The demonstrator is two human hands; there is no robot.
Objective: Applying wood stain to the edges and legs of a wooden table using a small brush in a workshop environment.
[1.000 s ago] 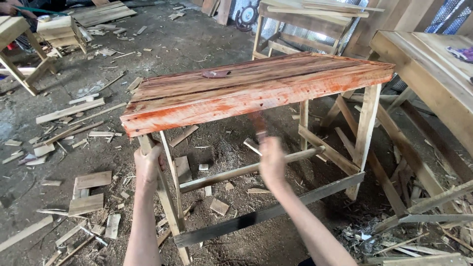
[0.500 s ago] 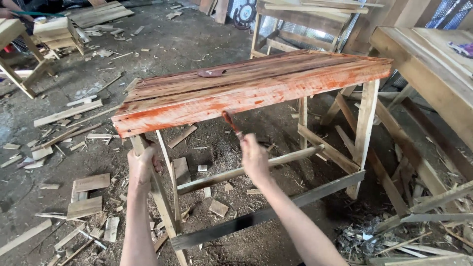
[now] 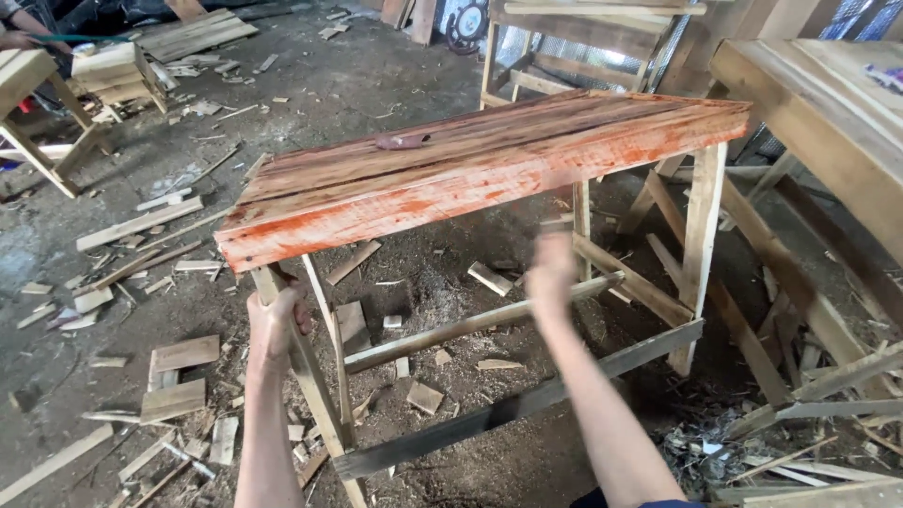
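A rough wooden table (image 3: 489, 174) with an orange-red stained top stands in front of me. My left hand (image 3: 275, 322) is closed around its front left leg (image 3: 310, 386), just under the top's corner. My right hand (image 3: 551, 273) is blurred by motion below the front edge of the top, near the middle. It is closed on a thin reddish stick-like tool, perhaps a brush, which points up toward that edge. A small dark object (image 3: 403, 141) lies on the tabletop.
Wood offcuts (image 3: 174, 376) and shavings litter the dirt floor. A second pale wooden table (image 3: 828, 113) stands at right, a bare frame (image 3: 583, 47) behind, a stool (image 3: 38, 94) and stacked boards (image 3: 193, 36) at left. Another person's hand (image 3: 19, 38) shows top left.
My right hand swung left under the front edge, then back right and slightly up, now blurred. My left hand kept its grip on the leg.
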